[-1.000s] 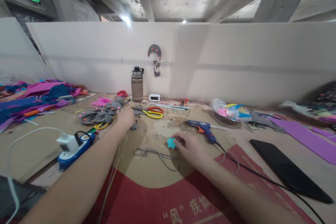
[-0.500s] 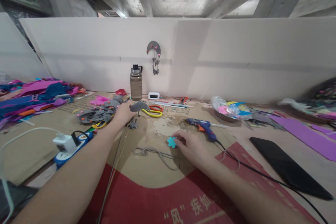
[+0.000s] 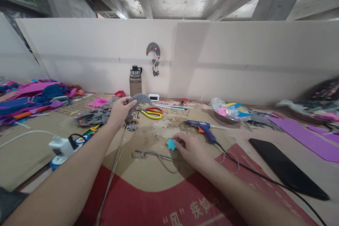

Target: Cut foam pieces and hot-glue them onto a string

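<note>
Between the fingers and thumb of my left hand [image 3: 120,110] is a grey felt crescent [image 3: 141,99], raised off the cardboard [image 3: 124,169]. My right hand [image 3: 189,146] pinches a small turquoise flower-shaped piece [image 3: 171,144] low over the cardboard. A grey cord [image 3: 156,155] lies loosely looped just in front of it. Small grey felt pieces [image 3: 131,127] rest below my left hand. Scissors with yellow handles [image 3: 152,114] and orange-red handles [image 3: 155,109] lie beyond, partly behind the crescent. To the right of my right hand is a blue glue gun [image 3: 202,127].
A bottle [image 3: 135,83] and a small white digital clock [image 3: 153,97] stand by the white partition, where a crescent ornament [image 3: 153,51] hangs. A power strip [image 3: 59,160] sits left, a black tablet-like slab [image 3: 286,169] right. Coloured felt scraps [image 3: 42,97] and a bowl of bagged pieces [image 3: 230,116] flank the cardboard.
My left hand has lifted the grey crescent off the cardboard, tilting it upward. My right hand stays almost in place with the turquoise piece. The view has shifted slightly.
</note>
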Tool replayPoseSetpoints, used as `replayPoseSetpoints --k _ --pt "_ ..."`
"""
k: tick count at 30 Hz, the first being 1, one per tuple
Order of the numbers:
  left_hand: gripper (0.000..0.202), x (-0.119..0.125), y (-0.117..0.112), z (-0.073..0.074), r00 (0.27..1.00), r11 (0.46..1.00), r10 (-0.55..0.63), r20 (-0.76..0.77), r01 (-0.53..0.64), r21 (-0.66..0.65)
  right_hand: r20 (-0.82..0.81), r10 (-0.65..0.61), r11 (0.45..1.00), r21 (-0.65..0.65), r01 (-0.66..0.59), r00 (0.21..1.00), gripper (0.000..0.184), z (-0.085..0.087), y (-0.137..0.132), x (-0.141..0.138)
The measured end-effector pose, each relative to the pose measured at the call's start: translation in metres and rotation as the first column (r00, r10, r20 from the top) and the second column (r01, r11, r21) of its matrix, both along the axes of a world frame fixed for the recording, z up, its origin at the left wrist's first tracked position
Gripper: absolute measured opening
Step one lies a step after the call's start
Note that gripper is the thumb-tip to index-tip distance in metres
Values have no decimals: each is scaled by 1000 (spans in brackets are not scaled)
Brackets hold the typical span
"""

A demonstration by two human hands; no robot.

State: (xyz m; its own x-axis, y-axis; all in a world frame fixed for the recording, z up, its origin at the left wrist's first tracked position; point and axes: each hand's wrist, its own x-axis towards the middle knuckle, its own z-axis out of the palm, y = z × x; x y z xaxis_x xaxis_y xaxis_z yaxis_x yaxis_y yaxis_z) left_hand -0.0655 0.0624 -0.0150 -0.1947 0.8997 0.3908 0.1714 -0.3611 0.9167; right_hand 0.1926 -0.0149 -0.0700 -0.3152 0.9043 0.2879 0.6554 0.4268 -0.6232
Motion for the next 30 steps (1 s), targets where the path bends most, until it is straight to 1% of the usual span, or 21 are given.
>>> replayPoseSetpoints --k 2,5,8,11,15,18,22,26,30 --pt "36 7 -4 1 995 997 -74 65 76 -30 27 -16 998 54 15 1000 17 1 1 0" --pt "35 15 -8 1 985 985 -159 70 163 -54 18 -47 992 115 45 999 17 2 2 0" --pt "33 22 -12 -2 972 968 -235 26 236 -89 -56 -56 988 138 64 997 18 4 1 1" --pt "32 31 -17 -4 960 954 -281 3 280 -110 -147 -52 986 151 74 988 19 5 1 2" --pt "34 45 -26 -6 940 930 -340 22 340 -143 -303 -83 988 102 119 949 23 5 2 4" --pt "34 55 -34 -5 926 909 -377 3 370 -191 -409 -87 992 49 117 908 26 7 3 4" --pt "28 64 -43 -5 911 893 -410 -29 395 -215 -514 -94 994 7 114 853 27 12 2 3" --pt "23 71 -48 -8 884 858 -466 13 456 -237 -554 -56 998 -50 34 830 21 15 1 2" --pt "25 74 -49 -11 833 789 -548 80 546 -282 -542 -60 997 -77 22 838 19 15 0 2"
